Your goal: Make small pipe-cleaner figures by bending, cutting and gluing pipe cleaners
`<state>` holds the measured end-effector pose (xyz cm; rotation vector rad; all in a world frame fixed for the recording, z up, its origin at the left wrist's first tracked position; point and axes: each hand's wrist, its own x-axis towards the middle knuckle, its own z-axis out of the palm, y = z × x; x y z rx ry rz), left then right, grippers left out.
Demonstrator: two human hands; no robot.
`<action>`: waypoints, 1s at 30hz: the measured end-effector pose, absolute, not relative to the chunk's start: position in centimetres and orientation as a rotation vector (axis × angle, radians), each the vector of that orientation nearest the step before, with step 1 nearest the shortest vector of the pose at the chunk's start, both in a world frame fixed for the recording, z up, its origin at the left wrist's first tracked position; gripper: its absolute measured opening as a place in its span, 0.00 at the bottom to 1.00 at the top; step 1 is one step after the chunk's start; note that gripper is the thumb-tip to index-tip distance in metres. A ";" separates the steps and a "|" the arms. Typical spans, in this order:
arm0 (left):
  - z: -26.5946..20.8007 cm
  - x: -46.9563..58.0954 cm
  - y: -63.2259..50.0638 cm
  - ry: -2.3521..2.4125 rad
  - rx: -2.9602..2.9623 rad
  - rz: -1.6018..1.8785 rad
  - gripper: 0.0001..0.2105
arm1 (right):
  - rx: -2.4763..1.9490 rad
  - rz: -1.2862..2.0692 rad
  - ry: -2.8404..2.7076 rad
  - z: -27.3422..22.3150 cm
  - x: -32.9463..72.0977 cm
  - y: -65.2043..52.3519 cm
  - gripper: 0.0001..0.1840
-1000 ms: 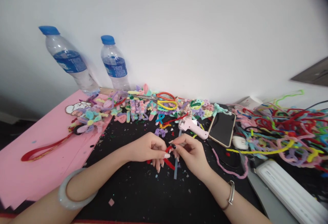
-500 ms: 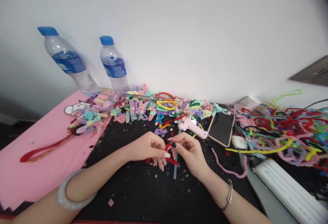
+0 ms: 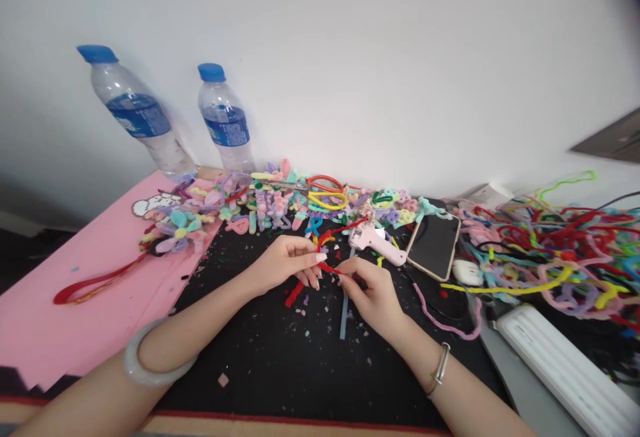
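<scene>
My left hand (image 3: pixel 293 263) pinches a fuzzy red pipe cleaner (image 3: pixel 294 295) between thumb and fingers, just above the black mat. One end of it hangs below my left fingers, and a bent part rises above them. My right hand (image 3: pixel 373 290) grips another part of it with thumb and forefinger at the right. Just behind my right hand lies a pink glue gun (image 3: pixel 377 243), and its clear glue stick (image 3: pixel 344 317) runs toward me beside my right fingertips.
Two water bottles (image 3: pixel 227 127) lean on the wall. Scissors (image 3: pixel 325 193) rest on a heap of colourful pipe-cleaner pieces (image 3: pixel 267 210). Pink sheets (image 3: pixel 110 250) lie left. A phone (image 3: pixel 434 247), an earbud case (image 3: pixel 467 272), tangled pipe cleaners (image 3: pixel 530 237) and a white power strip (image 3: pixel 565 363) are at right.
My right hand has drawn its part of the red pipe cleaner out to the right. My left hand has risen slightly, and the whole view has shifted a little.
</scene>
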<state>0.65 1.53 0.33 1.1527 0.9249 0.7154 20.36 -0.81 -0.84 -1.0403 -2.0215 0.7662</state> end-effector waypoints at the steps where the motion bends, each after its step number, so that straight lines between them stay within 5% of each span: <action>1: 0.3 0.6 1.6 0.927 1.170 0.714 0.14 | -1.024 0.739 -2.038 -0.8 20.3 -0.8 0.05; 30: -0.3 1.0 0.6 1.083 1.584 0.705 0.18 | -0.914 0.641 -2.279 -0.7 20.3 -0.8 0.05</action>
